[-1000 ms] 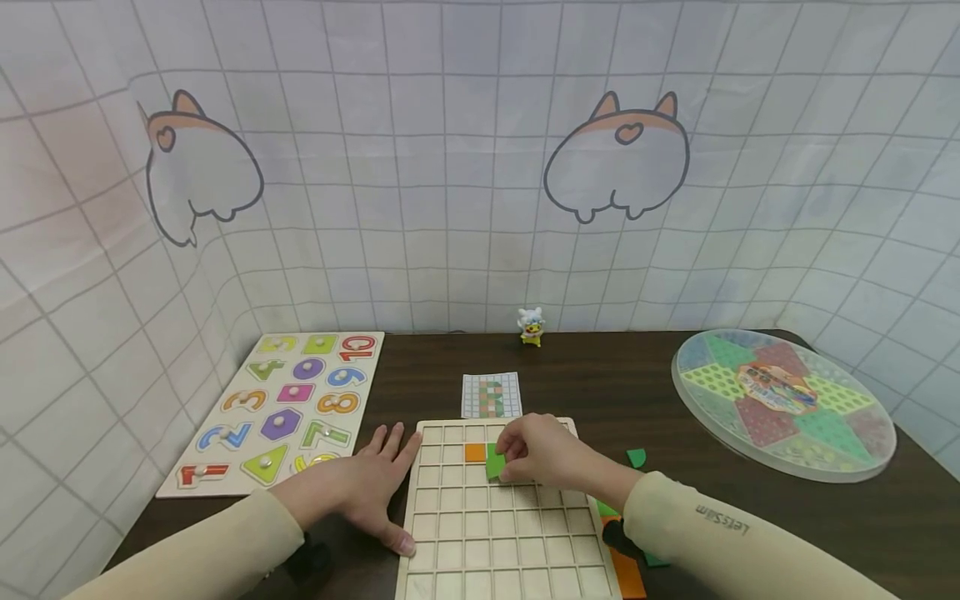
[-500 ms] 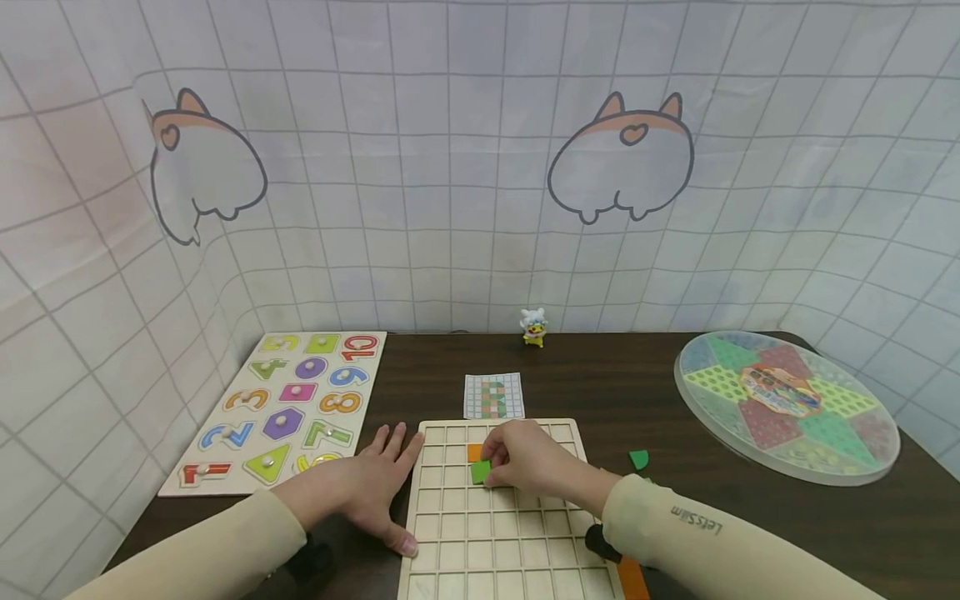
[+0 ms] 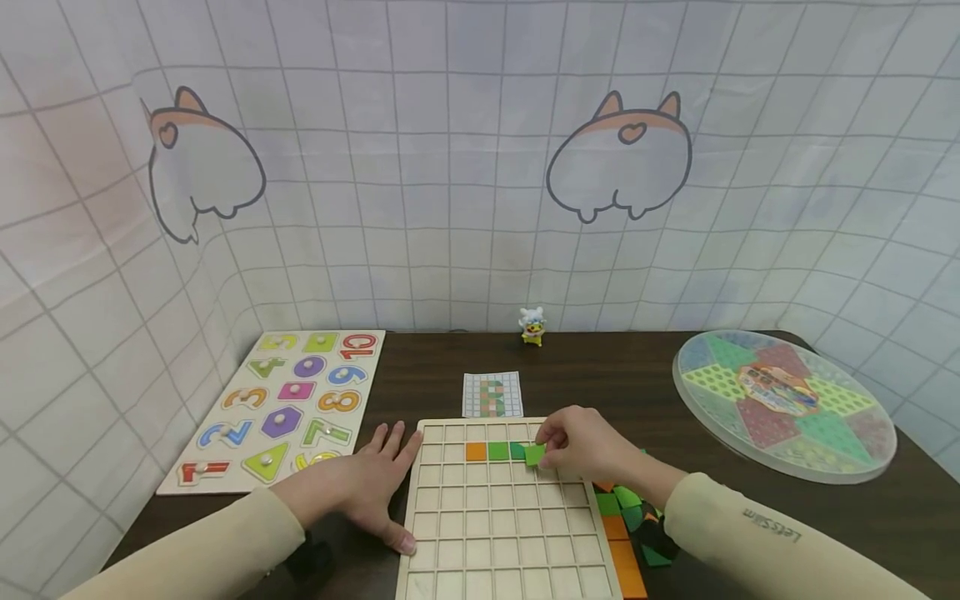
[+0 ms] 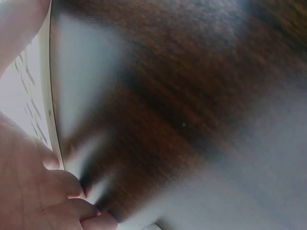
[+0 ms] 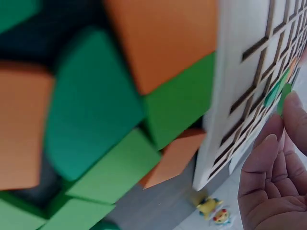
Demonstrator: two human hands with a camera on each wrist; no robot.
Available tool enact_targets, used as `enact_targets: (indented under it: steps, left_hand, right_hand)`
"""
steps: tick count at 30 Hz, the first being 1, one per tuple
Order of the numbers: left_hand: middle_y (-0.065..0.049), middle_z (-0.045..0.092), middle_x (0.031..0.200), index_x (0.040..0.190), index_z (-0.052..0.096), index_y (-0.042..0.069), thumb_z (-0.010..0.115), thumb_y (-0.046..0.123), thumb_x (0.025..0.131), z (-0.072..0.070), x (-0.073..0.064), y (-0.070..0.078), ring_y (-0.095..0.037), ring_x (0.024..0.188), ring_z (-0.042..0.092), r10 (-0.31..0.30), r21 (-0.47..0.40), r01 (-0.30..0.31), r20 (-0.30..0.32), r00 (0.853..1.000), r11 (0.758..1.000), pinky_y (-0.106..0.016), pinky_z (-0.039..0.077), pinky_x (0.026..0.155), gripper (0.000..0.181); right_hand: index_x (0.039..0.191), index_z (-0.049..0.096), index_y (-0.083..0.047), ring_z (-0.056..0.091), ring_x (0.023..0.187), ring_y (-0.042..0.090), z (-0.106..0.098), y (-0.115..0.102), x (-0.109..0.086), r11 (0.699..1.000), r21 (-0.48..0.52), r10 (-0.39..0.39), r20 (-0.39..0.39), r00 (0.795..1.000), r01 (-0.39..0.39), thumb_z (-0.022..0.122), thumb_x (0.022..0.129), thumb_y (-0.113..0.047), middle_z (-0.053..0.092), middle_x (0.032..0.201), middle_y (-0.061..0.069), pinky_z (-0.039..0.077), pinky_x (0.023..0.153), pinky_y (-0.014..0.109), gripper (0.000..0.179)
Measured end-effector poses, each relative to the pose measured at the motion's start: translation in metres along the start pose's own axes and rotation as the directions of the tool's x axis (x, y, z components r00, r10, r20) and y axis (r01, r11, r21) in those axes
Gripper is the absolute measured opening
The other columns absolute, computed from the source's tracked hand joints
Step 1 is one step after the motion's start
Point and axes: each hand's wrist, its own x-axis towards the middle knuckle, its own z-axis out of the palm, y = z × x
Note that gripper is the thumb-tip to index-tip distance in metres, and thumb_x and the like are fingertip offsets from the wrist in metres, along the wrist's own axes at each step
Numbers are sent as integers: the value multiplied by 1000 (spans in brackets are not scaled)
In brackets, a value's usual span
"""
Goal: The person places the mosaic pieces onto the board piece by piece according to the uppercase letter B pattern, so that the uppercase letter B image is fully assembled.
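A wooden grid board (image 3: 453, 527) lies in front of me. In its second row from the far edge sit an orange square tile (image 3: 476, 452), a green square tile (image 3: 498, 451) and a darker green tile (image 3: 517, 451). My right hand (image 3: 581, 442) pinches a light green square tile (image 3: 534, 455) between thumb and fingertips, tilted over that row beside the darker one; the right wrist view also shows this held tile (image 5: 284, 97). My left hand (image 3: 378, 483) rests with fingers spread along the board's left edge, thumb at its rim; its palm (image 4: 29, 187) shows in the left wrist view.
Loose orange tiles (image 3: 626, 567) and green tiles (image 5: 96, 100) lie along the board's right side. A small pattern card (image 3: 492, 395) and a figurine (image 3: 532, 327) stand beyond it. A number puzzle (image 3: 281, 408) is left, a round game board (image 3: 783, 406) right.
My right hand moved nearer and left, then away and to the right, with the light green tile. The green and darker green tiles beside the orange one are now uncovered. My left hand stayed put.
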Motion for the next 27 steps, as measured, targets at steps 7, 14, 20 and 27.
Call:
enact_targets:
  steps: [7,14,20,27]
  left_hand:
    - [-22,-2,172,166,2,17,64,99,49,3,4,-4,-47,158,-3,4,2,-4,5,1000,1000,-63,18,124,156]
    - [-21,-1,172,166,2,18,63,100,48,1,4,-3,-47,158,-3,0,9,0,6,1000,1000,-63,18,124,157]
    - [-21,-1,172,166,3,17,64,100,47,2,5,-3,-46,158,-2,-3,13,3,4,1000,1000,-63,19,124,158]
    - [-20,-1,172,166,2,17,64,100,47,2,6,-3,-46,158,-3,-13,18,13,9,1000,1000,-63,19,124,157]
  right_hand:
    - [106,74,-1,58,76,13,-15,20,-3,999,-23,36,-32,999,-37,81,87,-8,67,85,1,53,69,30,21]
    - [105,73,2,60,74,14,-32,53,-5,989,-83,116,-90,989,-123,80,87,-7,68,85,4,54,69,34,21]
    - [103,74,1,61,75,15,-33,62,-5,979,-140,142,-68,988,-150,82,85,-7,70,86,4,57,70,36,20]
    - [104,74,-2,64,78,13,-36,61,-10,984,-164,63,-29,998,-67,81,86,-5,71,88,2,58,70,33,19]
